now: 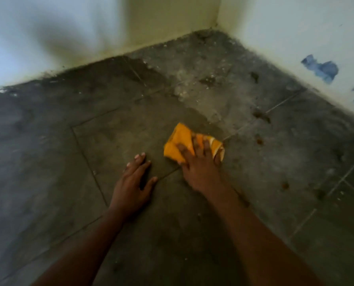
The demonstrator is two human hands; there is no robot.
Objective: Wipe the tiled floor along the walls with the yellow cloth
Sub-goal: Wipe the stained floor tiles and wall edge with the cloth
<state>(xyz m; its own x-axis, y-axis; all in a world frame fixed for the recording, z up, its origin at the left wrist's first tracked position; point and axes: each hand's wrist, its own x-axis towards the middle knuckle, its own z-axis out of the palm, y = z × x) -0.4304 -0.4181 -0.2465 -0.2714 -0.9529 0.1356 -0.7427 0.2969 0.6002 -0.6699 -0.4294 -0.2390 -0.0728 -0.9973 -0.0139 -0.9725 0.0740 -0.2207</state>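
A crumpled yellow cloth [179, 141] lies on the dark grey tiled floor [89, 151], near the middle of the view. My right hand [201, 168] presses down on it, fingers spread over its near side. My left hand [134, 182] rests flat on the bare tile just to the left of the cloth, fingers apart and holding nothing. The tile around both hands looks darker and damp. Beyond the cloth, toward the corner, the floor is pale with dust and grit [194, 85].
Two pale walls meet in a corner [217, 25] at the top right. The left wall [48, 38] runs along the back; the right wall [295, 38] has blue chipped paint patches [322, 69]. Small brown spots [259, 141] dot the floor at right.
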